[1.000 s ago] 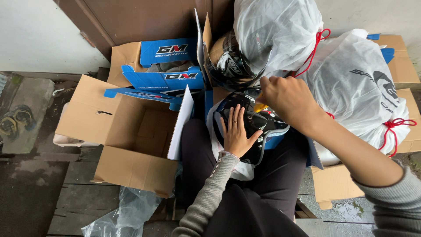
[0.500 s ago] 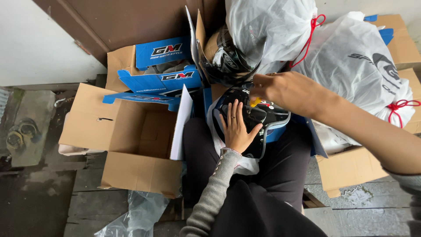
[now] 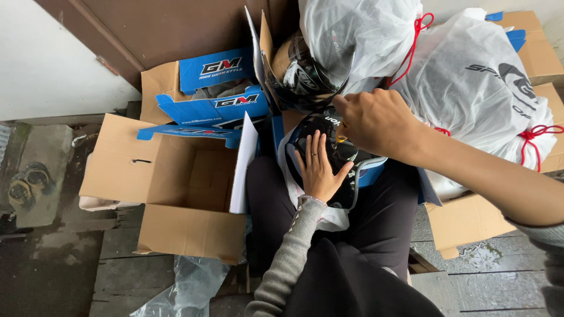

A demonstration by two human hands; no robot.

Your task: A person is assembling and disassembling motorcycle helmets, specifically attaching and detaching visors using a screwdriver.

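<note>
- Two bare hands meet on a glossy black motorcycle helmet (image 3: 329, 154) that rests on the person's lap, between the dark trousers (image 3: 382, 235) and the boxes beyond.
- Left hand (image 3: 320, 170) lies flat on the helmet's shell, fingers spread and pointing away from the body, a ring on one finger, grey knitted sleeve (image 3: 288, 258) behind it.
- Right hand (image 3: 373, 120) is curled at the helmet's upper edge, fingertips bunched as if pinching; what they pinch I cannot tell.
- Just left of the lap stands an open brown cardboard box (image 3: 176, 182), a blue-and-brown printed carton (image 3: 205, 94) behind it.
- Beyond the helmet lie white drawstring bags with red cords (image 3: 470, 82), one touching the right wrist.
</note>
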